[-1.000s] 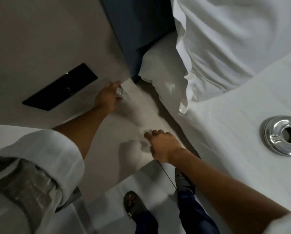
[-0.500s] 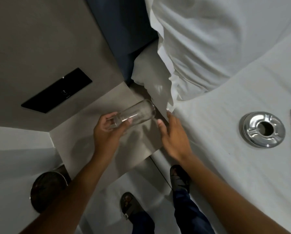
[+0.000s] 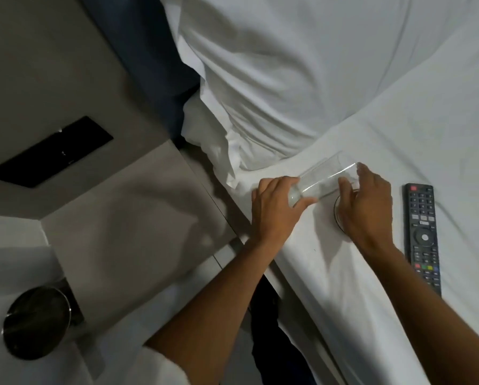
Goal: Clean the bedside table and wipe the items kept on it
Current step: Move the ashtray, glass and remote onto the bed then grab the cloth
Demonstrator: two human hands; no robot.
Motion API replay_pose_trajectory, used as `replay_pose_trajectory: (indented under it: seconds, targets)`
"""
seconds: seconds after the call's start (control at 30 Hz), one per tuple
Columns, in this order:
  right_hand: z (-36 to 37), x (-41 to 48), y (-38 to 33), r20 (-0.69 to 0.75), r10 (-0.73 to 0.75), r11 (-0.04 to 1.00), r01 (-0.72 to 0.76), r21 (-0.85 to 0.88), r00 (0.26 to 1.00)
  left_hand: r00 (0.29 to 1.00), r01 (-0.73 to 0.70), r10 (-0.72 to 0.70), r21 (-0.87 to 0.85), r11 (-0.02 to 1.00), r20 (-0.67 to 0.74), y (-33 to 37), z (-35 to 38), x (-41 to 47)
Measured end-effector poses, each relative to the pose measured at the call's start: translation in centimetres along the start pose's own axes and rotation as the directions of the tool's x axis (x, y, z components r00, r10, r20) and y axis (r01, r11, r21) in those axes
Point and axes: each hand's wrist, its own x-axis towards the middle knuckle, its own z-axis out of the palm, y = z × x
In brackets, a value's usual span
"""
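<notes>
A clear drinking glass (image 3: 323, 179) is held tilted above the white bed sheet (image 3: 344, 287), base toward me and mouth toward the pillow. My left hand (image 3: 274, 209) grips its base end. My right hand (image 3: 367, 209) has thumb and fingers around its mouth end. Under my right hand lies the metal ashtray (image 3: 336, 218), with only a thin arc of its rim showing. The beige bedside table (image 3: 116, 218) is at the left with nothing visible on it.
A black remote control (image 3: 423, 237) lies on the sheet just right of my right hand. A white pillow (image 3: 274, 79) fills the top. A black wall panel (image 3: 49, 151) is above the table, and a dark round bin (image 3: 35, 323) stands on the floor.
My left hand lifted the glass from the table's back corner and carried it right, over the bed. My right hand left the table and closed on the glass's mouth, above the ashtray.
</notes>
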Motion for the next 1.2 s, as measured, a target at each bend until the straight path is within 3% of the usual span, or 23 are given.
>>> replay_pose_trajectory:
  seconds: [0.13,0.27,0.33,0.47,0.63,0.77,0.9,0.97,1.03,1.13,1.2]
  targets:
    - [-0.7,0.6,0.4,-0.019,-0.065,0.989,0.062,-0.132,0.998,0.991,-0.032,0.050,0.143,0.989,-0.124,-0.2,0.2,-0.9]
    - [-0.9,-3.5,-2.3,-0.074,-0.125,0.992,0.125,-0.007,0.989,0.985,0.022,-0.005,0.099,0.995,-0.173,-3.1,-2.9,-5.4]
    - [-0.3,-6.6,-3.7,-0.011,-0.185,0.981,0.185,0.055,0.983,0.974,0.097,-0.072,0.105,0.990,-0.214,-5.2,-4.7,-8.6]
    - [2.9,-14.9,-7.1,0.257,-0.267,0.959,0.230,0.167,0.929,0.926,0.270,-0.223,0.122,0.955,-0.304,-10.0,-9.0,-16.6]
    - [6.1,-25.8,-13.6,0.615,-0.381,0.924,0.269,0.271,0.690,0.799,0.485,-0.412,0.066,0.872,-0.437,-14.5,-17.2,-28.1]
    - [8.0,-36.0,-19.7,0.754,-0.488,0.871,0.301,0.388,0.441,0.643,0.634,-0.496,0.043,0.772,-0.584,-16.2,-25.0,-39.2]
    - [8.8,-46.0,-25.9,0.766,-0.605,0.790,0.281,0.545,0.217,0.475,0.730,-0.421,0.079,0.679,-0.773,-16.7,-31.8,-50.1]
    - [9.0,-50.8,-28.7,0.767,-0.630,0.768,0.237,0.594,0.120,0.425,0.748,-0.330,0.121,0.652,-0.843,-17.0,-34.3,-54.6]
    - [9.4,-55.3,-31.2,0.783,-0.623,0.770,0.190,0.610,0.011,0.323,0.816,-0.315,0.094,0.570,-0.892,-17.6,-36.6,-58.1]
    - [10.5,-61.2,-34.6,0.846,-0.510,0.840,0.125,0.528,-0.155,0.115,0.903,-0.454,-0.096,0.418,-0.884,-19.7,-39.0,-62.2]
    - [11.3,-64.3,-36.5,0.901,-0.386,0.911,0.069,0.406,-0.199,0.022,0.902,-0.523,-0.209,0.378,-0.852,-20.9,-39.3,-63.6]
